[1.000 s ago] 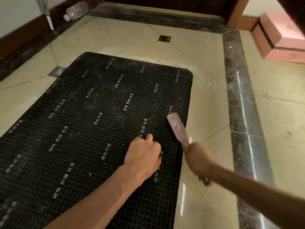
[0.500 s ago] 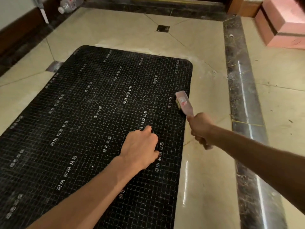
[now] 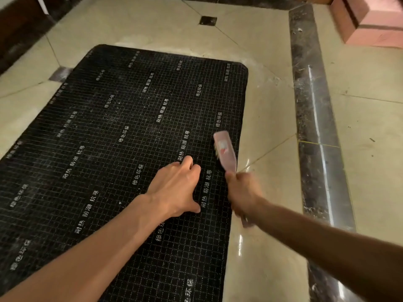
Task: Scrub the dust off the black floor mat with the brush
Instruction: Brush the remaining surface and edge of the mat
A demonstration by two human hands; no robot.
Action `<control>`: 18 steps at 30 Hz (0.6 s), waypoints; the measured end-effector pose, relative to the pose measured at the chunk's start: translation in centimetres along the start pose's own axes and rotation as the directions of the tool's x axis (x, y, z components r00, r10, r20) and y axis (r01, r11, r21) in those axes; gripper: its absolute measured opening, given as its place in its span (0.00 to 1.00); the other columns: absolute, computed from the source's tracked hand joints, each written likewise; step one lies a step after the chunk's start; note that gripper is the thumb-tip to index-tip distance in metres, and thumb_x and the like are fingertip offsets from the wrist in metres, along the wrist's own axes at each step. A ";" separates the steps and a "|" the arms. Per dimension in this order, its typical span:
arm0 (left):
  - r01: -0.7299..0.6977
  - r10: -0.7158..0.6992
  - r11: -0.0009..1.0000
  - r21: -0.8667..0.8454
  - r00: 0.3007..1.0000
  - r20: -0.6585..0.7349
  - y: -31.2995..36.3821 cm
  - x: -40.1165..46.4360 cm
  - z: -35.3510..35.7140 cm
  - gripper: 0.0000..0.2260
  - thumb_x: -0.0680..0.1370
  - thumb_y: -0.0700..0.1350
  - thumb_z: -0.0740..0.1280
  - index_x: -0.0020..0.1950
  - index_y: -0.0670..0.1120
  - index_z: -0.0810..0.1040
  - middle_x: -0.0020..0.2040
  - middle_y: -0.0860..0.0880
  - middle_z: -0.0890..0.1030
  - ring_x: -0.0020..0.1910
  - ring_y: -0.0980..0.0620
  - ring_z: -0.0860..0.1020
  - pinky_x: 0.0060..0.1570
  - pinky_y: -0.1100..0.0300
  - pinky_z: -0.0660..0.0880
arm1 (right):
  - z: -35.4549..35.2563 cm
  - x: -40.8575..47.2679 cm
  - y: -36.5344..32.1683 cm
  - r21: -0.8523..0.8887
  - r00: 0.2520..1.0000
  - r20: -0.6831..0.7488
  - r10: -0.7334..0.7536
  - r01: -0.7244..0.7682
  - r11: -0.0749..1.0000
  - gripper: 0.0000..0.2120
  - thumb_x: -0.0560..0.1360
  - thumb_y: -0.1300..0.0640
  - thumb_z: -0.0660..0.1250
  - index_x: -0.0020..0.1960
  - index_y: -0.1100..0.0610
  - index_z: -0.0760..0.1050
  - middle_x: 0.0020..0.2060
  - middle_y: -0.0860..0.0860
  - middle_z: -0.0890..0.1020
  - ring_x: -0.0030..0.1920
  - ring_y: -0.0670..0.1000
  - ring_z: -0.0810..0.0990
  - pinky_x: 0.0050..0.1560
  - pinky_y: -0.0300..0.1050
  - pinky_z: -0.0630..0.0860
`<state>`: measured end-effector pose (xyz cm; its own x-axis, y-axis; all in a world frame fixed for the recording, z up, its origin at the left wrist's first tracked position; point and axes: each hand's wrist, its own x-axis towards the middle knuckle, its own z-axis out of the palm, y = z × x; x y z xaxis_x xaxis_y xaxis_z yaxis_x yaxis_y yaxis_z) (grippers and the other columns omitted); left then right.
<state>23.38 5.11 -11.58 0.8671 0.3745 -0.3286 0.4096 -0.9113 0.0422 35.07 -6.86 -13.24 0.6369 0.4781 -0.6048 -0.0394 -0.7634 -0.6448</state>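
The black floor mat (image 3: 113,136), gridded with white lines and printed white characters, lies on the tiled floor and fills the left and middle of the view. My left hand (image 3: 174,188) presses flat on the mat near its right edge, fingers spread. Just to its right, my right hand (image 3: 242,192) grips the handle of a pink scrubbing brush (image 3: 224,149). The brush head lies bristles-down on the mat close to the right edge. My right hand is motion-blurred.
Glossy beige floor tiles (image 3: 268,214) surround the mat. A dark marble strip (image 3: 314,118) runs along the right. A pink block (image 3: 375,20) stands at the far right corner. Dark skirting lines the far left wall.
The brush went forward along the mat's right edge, then came back toward me; now its head sits nearer my left hand. My left hand stayed pressed on the mat.
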 end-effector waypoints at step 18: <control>-0.014 0.019 0.993 -0.120 0.999 0.040 -0.6 -0.7 0.6 0.38 0.64 0.61 0.79 0.66 0.46 0.69 0.63 0.51 0.68 0.64 0.50 0.69 0.66 0.55 0.72 | 0.8 1.4 -1.1 0.235 0.983 -0.015 0.181 -0.173 0.957 0.16 0.85 0.53 0.53 0.55 0.64 0.73 0.30 0.54 0.74 0.23 0.50 0.70 0.22 0.41 0.67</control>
<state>22.39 5.28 -11.92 0.8628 0.3496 -0.3653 0.4281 -0.8895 0.1598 35.36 -5.03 -13.80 0.6304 0.3253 -0.7048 -0.3286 -0.7107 -0.6220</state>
